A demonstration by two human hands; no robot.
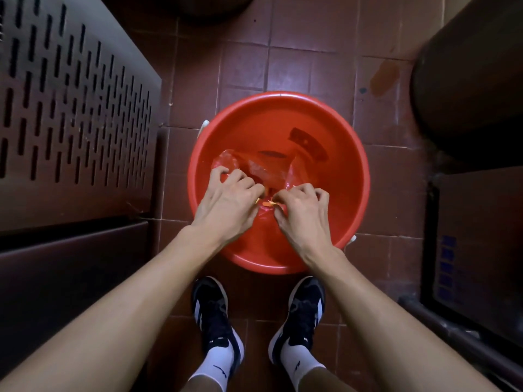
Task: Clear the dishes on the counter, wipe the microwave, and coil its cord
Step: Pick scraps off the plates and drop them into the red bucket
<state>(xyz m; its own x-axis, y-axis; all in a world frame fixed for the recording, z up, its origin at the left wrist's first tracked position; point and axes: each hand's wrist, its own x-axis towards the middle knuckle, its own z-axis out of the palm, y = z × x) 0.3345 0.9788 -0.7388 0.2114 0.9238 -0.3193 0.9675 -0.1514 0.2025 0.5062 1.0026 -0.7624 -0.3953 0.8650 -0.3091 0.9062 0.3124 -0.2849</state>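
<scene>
A round red plastic basin [334,131] stands on the tiled floor between my feet and the wall. Inside it lies a thin red-tinted cloth or plastic sheet [263,171], bunched up toward the near side. My left hand [229,202] grips its left part with curled fingers. My right hand [300,210] pinches the same material close beside it, where a small orange-yellow bit shows between the two hands. A dark label or mark [308,144] is visible on the basin's bottom. No microwave, cord or dishes are in sight.
A dark perforated metal panel [73,108] fills the left side. A dark rounded container [469,80] stands at the upper right, a dark box with blue markings [475,250] at the right. My black shoes [215,315] stand just before the basin on brown tiles.
</scene>
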